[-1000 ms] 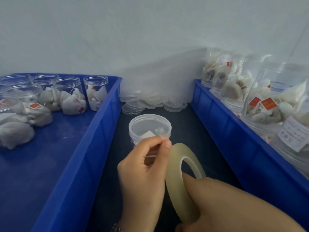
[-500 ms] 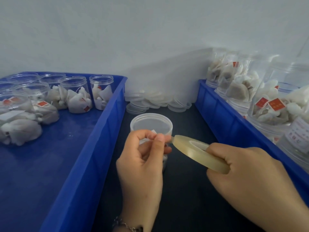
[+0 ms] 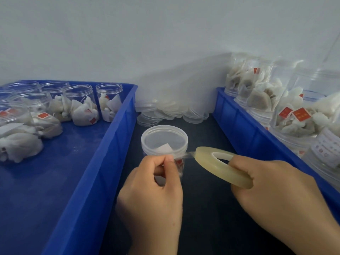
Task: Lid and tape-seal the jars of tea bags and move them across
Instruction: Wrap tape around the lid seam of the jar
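Note:
A clear jar of tea bags [image 3: 164, 142] with its lid on stands on the dark surface between two blue bins. My left hand [image 3: 152, 190] pinches the free end of the tape against the jar's side, just under the lid. My right hand [image 3: 279, 196] grips the roll of clear tape [image 3: 223, 165], held nearly flat to the right of the jar. A short strip of tape stretches from the roll to the jar.
The left blue bin [image 3: 103, 162] holds several open jars of tea bags [image 3: 81, 105]. In the right blue bin [image 3: 244, 133] stand several lidded jars [image 3: 294, 111]. Loose clear lids [image 3: 171, 111] are piled against the back wall.
The tape roll turned from upright to nearly flat and moved right. A strip of tape has been pulled out, and my left hand has carried its end to the jar's side.

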